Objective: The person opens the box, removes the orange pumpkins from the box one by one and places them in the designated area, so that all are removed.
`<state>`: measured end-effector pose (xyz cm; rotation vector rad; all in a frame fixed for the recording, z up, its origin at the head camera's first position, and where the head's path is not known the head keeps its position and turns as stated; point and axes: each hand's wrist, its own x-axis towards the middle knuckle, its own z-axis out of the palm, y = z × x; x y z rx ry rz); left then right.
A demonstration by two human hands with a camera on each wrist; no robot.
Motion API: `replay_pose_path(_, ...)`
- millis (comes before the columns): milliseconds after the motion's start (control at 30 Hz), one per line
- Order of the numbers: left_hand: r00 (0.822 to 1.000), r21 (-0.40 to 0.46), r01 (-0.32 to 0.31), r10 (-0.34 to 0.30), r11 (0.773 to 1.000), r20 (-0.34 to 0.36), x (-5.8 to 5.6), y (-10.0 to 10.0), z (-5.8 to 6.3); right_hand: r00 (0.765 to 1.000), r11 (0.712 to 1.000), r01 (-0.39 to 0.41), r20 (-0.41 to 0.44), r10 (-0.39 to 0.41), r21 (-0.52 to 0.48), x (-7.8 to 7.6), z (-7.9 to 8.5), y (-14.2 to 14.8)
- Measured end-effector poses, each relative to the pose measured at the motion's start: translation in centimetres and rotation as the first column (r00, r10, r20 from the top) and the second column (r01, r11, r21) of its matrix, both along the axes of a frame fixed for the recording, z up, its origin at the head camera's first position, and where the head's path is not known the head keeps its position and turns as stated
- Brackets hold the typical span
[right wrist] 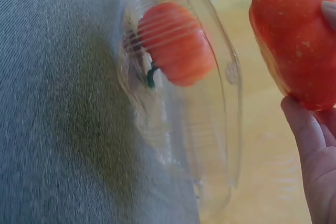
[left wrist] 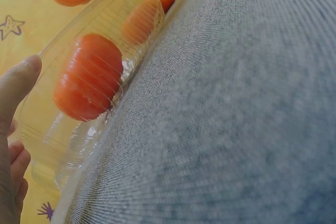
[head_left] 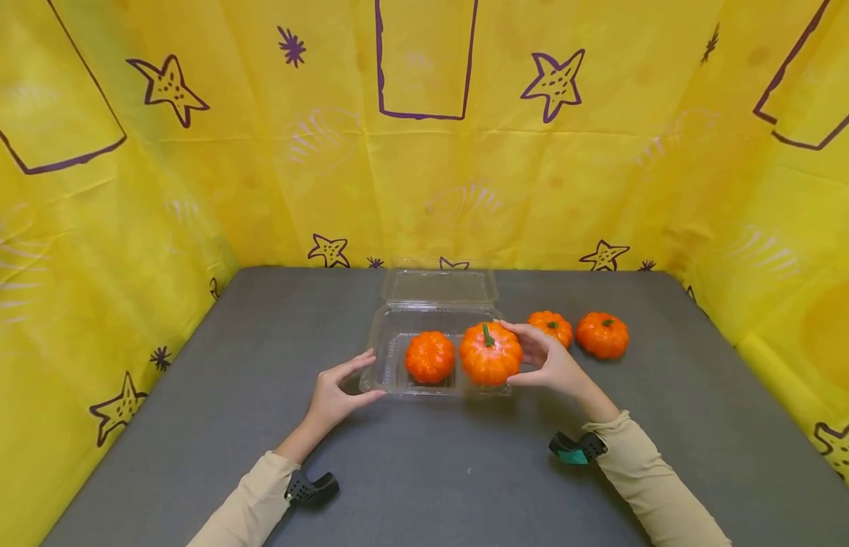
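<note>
My right hand [head_left: 550, 368] grips a small orange pumpkin [head_left: 491, 355] with a green stem, thumb and fingers on its right side. In the right wrist view this pumpkin [right wrist: 294, 38] is held above the rim of a clear plastic clamshell box [head_left: 390, 380]. Another pumpkin [head_left: 429, 357] sits inside the box near its middle, its green stem [right wrist: 151, 76] facing down. My left hand [head_left: 337, 391] is at the box's front left corner, with thumb and fingers spread and fairly straight, fingertips right at the rim.
The box's clear lid [head_left: 441, 287] is folded back behind it. Two more pumpkins, one nearer [head_left: 550, 327] and one farther right [head_left: 603, 336], rest on the grey tabletop [head_left: 431, 479]. A yellow patterned cloth [head_left: 424, 190] surrounds the table's back and sides.
</note>
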<state>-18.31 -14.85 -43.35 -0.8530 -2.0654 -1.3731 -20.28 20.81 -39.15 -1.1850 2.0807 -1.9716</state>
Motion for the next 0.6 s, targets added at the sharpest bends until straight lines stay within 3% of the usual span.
replay_pose_path(433, 1.000, 0.003, 0.006, -0.006, 1.000, -0.013, 0.0, 0.2, -0.2, 0.999, 0.998, -0.045, -0.007, 0.045, -0.047, 0.8, -0.4, 2.3)
replay_pose_path(600, 1.000, 0.005, 0.006, -0.006, 1.000, -0.015, 0.0, 0.1, -0.1, 1.000, 0.998, -0.025, 0.003, 0.025, -0.062, 1.1, -0.8, 2.3)
